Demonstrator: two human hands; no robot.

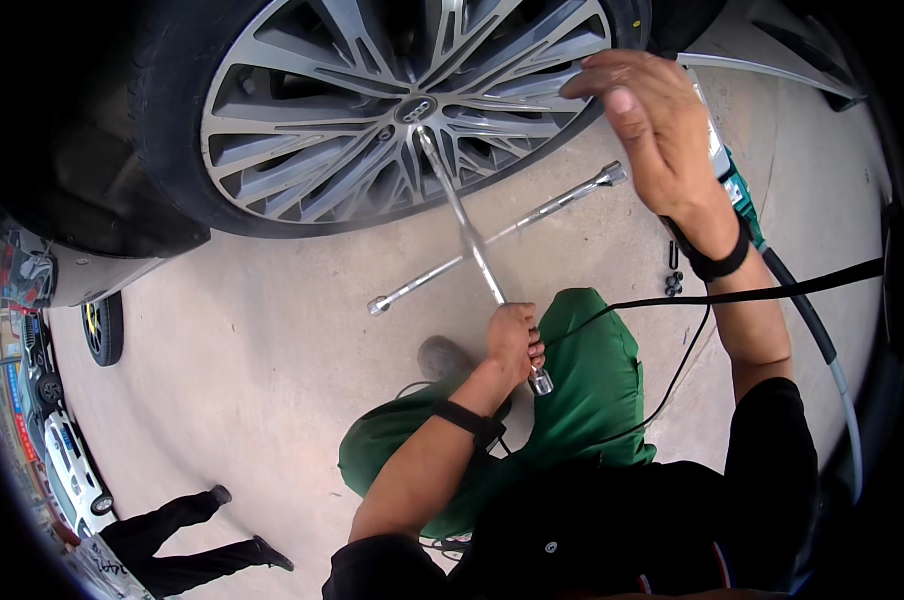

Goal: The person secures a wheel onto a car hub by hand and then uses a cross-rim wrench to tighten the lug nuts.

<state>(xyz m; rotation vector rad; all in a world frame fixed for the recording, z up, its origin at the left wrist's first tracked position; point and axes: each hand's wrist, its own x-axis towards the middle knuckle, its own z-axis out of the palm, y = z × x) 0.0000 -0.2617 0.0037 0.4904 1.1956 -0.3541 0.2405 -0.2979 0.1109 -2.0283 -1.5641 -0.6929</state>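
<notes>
My left hand is wrapped around the near arm of a chrome four-way lug wrench, just short of its free socket end. The wrench's far end meets the hub area of a silver multi-spoke car wheel, just below the centre cap. Its cross arm slants from lower left to upper right, above the floor. My right hand is raised by the wheel's right edge, fingers extended and thumb apart, holding nothing. Where the socket fits onto the wheel is too small to make out.
Several small dark bolts or nuts lie on the concrete floor at right. Near them are a green tool and a grey hose. A loose tyre, parked cars and another person's legs are at left.
</notes>
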